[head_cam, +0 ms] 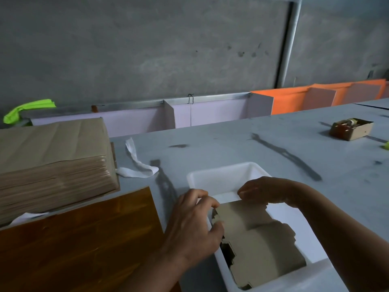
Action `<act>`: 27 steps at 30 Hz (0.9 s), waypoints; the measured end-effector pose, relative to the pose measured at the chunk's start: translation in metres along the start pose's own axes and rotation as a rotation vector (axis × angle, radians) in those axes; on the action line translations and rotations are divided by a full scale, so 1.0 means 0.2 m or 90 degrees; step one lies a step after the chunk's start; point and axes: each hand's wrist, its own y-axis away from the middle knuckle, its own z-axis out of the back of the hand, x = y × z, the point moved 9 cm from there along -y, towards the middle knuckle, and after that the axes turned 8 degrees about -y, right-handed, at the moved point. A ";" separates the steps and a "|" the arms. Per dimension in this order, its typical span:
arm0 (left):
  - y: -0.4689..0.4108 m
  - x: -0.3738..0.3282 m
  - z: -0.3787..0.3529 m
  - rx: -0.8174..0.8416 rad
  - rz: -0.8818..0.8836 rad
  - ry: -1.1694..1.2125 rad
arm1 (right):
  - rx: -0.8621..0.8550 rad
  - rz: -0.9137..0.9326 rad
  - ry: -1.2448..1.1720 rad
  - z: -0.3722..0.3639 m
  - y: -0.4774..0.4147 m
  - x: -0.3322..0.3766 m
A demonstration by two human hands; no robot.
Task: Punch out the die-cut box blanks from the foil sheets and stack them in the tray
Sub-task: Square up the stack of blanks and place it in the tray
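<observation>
My left hand pinches the near-left notched edge of the top blank, thumb and fingers closed on it; my right hand curls over its far edge, fingertips gripping. The blank sits on the stack in the white tray, so I judge this the stacking step: next I square it, let go, and reach left for the foil sheets piled beside an orange board. Around lies a grey tabletop, a small cardboard box far right, a concrete wall beyond.
</observation>
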 end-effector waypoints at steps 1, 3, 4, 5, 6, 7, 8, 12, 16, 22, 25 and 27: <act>-0.02 -0.01 -0.02 0.012 0.002 -0.022 | -0.004 0.003 -0.021 0.00 -0.01 -0.01; -0.05 0.00 -0.07 0.032 0.021 -0.051 | -0.017 0.007 -0.111 0.01 -0.02 -0.04; -0.05 0.01 -0.09 0.042 0.029 -0.064 | -0.012 0.016 -0.148 0.00 -0.03 -0.05; -0.05 0.02 -0.10 0.052 0.038 -0.077 | -0.003 0.028 -0.172 -0.02 -0.04 -0.06; -0.05 0.03 -0.12 0.059 0.045 -0.089 | 0.002 0.038 -0.192 -0.02 -0.05 -0.07; -0.05 0.03 -0.14 0.066 0.050 -0.100 | 0.008 0.050 -0.208 -0.04 -0.06 -0.08; -0.05 0.04 -0.15 0.071 0.057 -0.110 | 0.015 0.061 -0.220 -0.05 -0.07 -0.08; -0.04 0.08 -0.18 0.074 0.079 -0.110 | 0.041 0.098 -0.244 -0.07 -0.08 -0.07; -0.05 0.09 -0.19 0.062 0.092 -0.077 | 0.043 0.120 -0.244 -0.08 -0.09 -0.07; -0.07 0.11 -0.21 0.041 0.109 -0.057 | 0.045 0.126 -0.235 -0.09 -0.09 -0.07; -0.06 0.10 -0.21 0.049 0.093 -0.053 | 0.022 0.128 -0.209 -0.08 -0.10 -0.07; -0.05 0.10 -0.21 0.066 0.081 -0.052 | 0.005 0.124 -0.197 -0.08 -0.10 -0.07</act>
